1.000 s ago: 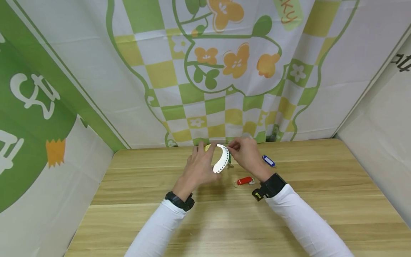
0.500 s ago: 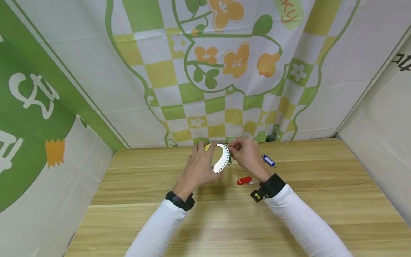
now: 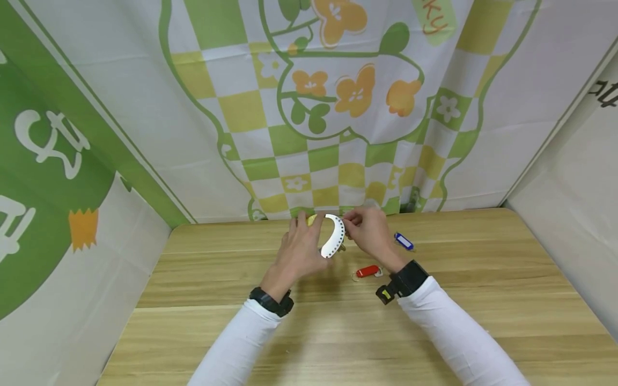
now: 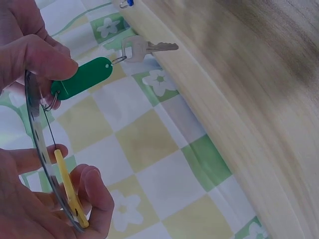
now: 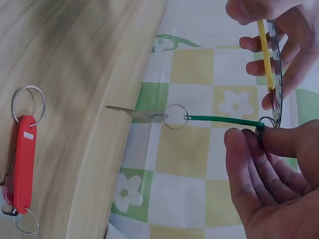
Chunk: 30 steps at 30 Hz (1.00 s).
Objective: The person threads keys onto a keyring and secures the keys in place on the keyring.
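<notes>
In the head view my left hand (image 3: 301, 246) grips a white curved plate (image 3: 337, 238) with a row of small holes along its outer edge. A yellow tag (image 4: 70, 189) lies against the plate, between it and the left fingers in the left wrist view. My right hand (image 3: 372, 233) pinches the end of a green key tag (image 4: 84, 77) at its split ring, right at the plate's edge. Whether that ring passes through a hole cannot be told. From the tag's other end a silver key (image 4: 139, 49) hangs on a small ring.
A red key tag (image 3: 368, 271) with rings and a key lies on the wooden table (image 3: 338, 343) in front of the hands. The blue key tag (image 3: 404, 241) lies to their right. Behind the table's far edge hangs a checked, flowered cloth (image 3: 328, 166).
Both hands stay almost in place. The plate has risen very slightly. The green key tag and its key have shifted behind the plate's edge in the head view.
</notes>
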Available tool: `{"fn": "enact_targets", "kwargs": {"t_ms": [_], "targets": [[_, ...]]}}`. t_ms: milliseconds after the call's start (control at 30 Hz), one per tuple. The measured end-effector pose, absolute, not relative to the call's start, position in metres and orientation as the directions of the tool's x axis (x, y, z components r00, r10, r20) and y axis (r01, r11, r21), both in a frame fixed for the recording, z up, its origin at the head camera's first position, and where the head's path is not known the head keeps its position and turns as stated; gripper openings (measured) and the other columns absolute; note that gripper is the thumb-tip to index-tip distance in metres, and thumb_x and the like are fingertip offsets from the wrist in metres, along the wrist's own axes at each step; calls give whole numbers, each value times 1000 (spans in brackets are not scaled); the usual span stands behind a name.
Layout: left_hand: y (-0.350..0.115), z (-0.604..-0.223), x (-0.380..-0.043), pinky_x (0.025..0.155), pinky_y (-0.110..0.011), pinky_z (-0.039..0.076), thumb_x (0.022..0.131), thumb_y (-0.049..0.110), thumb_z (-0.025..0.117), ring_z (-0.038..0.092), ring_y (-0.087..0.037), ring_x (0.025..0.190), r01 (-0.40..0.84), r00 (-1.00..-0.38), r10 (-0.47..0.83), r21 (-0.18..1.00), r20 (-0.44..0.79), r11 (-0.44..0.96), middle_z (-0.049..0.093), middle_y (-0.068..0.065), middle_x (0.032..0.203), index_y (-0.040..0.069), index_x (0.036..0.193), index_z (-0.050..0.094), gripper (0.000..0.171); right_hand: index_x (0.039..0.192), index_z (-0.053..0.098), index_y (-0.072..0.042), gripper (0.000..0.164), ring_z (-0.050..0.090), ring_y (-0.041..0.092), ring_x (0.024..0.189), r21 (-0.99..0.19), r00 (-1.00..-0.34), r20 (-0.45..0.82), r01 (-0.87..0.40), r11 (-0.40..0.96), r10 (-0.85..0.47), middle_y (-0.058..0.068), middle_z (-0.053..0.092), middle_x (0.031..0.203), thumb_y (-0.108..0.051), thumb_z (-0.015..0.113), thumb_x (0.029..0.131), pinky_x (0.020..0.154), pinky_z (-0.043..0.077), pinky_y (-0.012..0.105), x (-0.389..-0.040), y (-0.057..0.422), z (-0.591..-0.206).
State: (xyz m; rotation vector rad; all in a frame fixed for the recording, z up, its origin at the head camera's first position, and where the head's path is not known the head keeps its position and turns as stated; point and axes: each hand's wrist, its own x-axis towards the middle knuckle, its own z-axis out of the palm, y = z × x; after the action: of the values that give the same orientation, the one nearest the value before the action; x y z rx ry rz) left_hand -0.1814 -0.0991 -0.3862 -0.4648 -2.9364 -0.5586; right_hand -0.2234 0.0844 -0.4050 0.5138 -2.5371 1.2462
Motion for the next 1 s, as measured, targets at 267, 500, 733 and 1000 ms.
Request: {"fn": "enact_targets", "kwargs": {"t_ms": [267, 500, 733, 1000], "targets": [[-98, -385, -181, 80, -56, 54, 62, 29, 94, 49, -46, 119, 325, -944, 283, 347, 167, 880, 41, -29, 141, 11, 152, 43, 105, 87, 76, 1, 1, 67, 17, 63, -666, -860, 464, -497, 556, -213, 9, 72, 76, 1, 75, 88, 58, 56, 31, -223, 86, -407], [-99, -383, -180, 80, -55, 55, 61, 30, 95, 49, -46, 119, 332, -943, 299, 338, 147, 881, 41, -29, 140, 13, 153, 43, 107, 84, 76, -4, 8, 67, 18, 68, -432, -741, 549, -648, 627, -388, 7, 73, 79, 4, 74, 87, 62, 56, 33, -226, 90, -403], [-99, -385, -181, 82, -58, 54, 61, 31, 95, 48, -48, 122, 322, -946, 283, 350, 160, 879, 41, -30, 141, 11, 152, 43, 107, 91, 73, 2, 4, 70, 19, 69, -566, -815, 481, -570, 596, -323, 10, 72, 79, -1, 72, 92, 61, 57, 31, -227, 89, -409], [-98, -387, -180, 81, -57, 54, 62, 29, 96, 49, -47, 119, 311, -949, 266, 363, 169, 879, 42, -30, 138, 9, 151, 44, 105, 89, 75, 1, 3, 68, 15, 61, -687, -852, 474, -515, 512, -220, 8, 72, 74, -2, 74, 91, 54, 55, 27, -226, 86, -417]]}}
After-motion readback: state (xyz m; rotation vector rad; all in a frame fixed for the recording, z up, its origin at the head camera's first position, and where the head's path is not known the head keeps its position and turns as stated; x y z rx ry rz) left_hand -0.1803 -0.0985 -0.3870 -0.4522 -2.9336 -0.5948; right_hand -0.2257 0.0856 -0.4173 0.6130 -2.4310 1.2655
